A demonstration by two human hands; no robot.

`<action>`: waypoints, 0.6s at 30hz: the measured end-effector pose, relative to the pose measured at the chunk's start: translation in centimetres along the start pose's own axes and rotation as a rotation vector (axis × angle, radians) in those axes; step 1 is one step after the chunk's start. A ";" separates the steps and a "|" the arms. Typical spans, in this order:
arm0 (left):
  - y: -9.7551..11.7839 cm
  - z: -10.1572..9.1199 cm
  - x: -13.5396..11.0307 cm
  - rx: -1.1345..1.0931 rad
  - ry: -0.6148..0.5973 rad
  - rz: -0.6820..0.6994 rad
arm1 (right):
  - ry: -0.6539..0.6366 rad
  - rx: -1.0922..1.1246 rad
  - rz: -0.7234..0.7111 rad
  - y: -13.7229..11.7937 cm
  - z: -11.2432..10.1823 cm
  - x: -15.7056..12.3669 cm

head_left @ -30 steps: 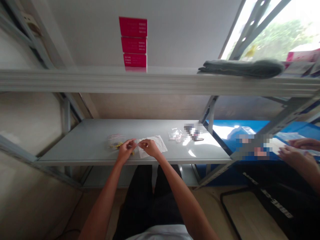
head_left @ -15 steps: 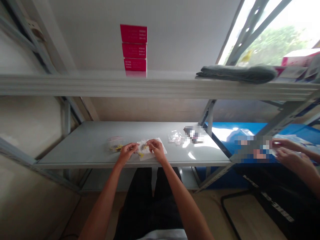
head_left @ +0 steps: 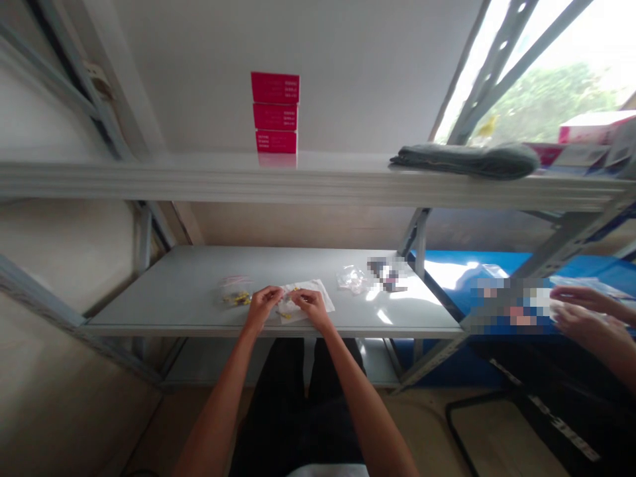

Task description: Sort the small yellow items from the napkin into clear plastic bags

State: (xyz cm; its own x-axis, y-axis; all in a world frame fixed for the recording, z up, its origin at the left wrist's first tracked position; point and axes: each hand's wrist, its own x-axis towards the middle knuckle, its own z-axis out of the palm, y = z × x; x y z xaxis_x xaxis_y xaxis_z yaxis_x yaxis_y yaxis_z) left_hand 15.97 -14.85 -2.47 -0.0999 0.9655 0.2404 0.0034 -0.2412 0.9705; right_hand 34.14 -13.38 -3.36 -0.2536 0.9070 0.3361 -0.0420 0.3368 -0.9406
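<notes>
Over a white sheet (head_left: 322,291) on the grey shelf, my two hands work close together with bent fingers. My left hand (head_left: 265,306) is pinched at the sheet's left side; what sits in its fingertips is too small to make out. My right hand (head_left: 311,305) is pinched above the sheet's middle, near small yellow and shiny bits. A small yellow piece (head_left: 285,316) lies on the sheet's near part, below the gap between the hands. Left of my left hand is a clear zip bag (head_left: 233,285) with several small yellow pieces (head_left: 242,298) at it.
Clear plastic bags (head_left: 352,279) and a blurred-out dark item (head_left: 387,273) lie to the right. Above runs an upper shelf (head_left: 199,182) with red boxes (head_left: 275,116) and a folded grey cloth (head_left: 462,161). A co-worker's hands (head_left: 581,311) are at the blue surface (head_left: 447,265) beyond the post.
My left hand has moved slightly toward my right hand, narrowing the gap between their fingertips. The whole view has shifted a little. The bags stay where they lay.
</notes>
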 end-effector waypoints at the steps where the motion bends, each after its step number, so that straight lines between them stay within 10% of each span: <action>1: 0.2 0.1 0.1 0.001 -0.004 -0.005 | -0.001 0.010 0.002 0.1 0.0 0.0; 18: -1.1 2.4 -0.6 -0.066 -0.003 -0.045 | 0.039 -0.019 -0.026 -0.2 0.1 0.1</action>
State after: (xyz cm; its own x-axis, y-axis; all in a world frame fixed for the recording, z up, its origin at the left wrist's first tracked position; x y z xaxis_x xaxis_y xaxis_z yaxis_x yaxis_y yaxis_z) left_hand 18.37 -14.92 -3.61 -0.0956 0.9758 0.1966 -0.0666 -0.2033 0.9768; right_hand 34.07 -13.36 -3.14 -0.2146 0.9068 0.3628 -0.0299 0.3652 -0.9304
